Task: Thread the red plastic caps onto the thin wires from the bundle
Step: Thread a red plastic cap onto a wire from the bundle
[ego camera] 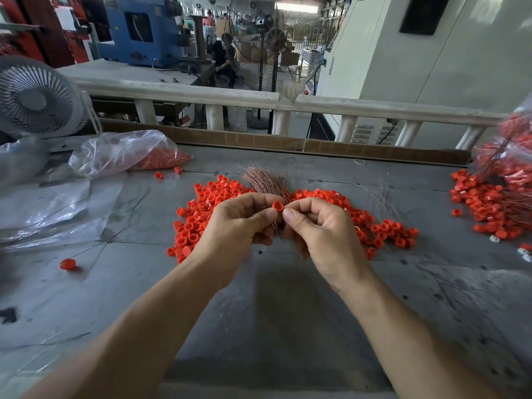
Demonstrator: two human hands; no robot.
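My left hand [239,223] pinches red cap [277,205] | my right hand [322,228] pinches wire, grips wire bundle [266,180] | both above cap pile [207,208].

White desk fan [36,96] far left; crumpled plastic sheet [43,214] beneath; pedestal fan [266,38] beyond railing [288,102].

We see bright red plastic caps [213,208] heaped at centre frame on a mottled grey surface [288,312]. The thin wire bundle [266,180] above them is coppery pink. At upper left stand a pale grey slatted fan [36,96] and a blue machine [138,30].
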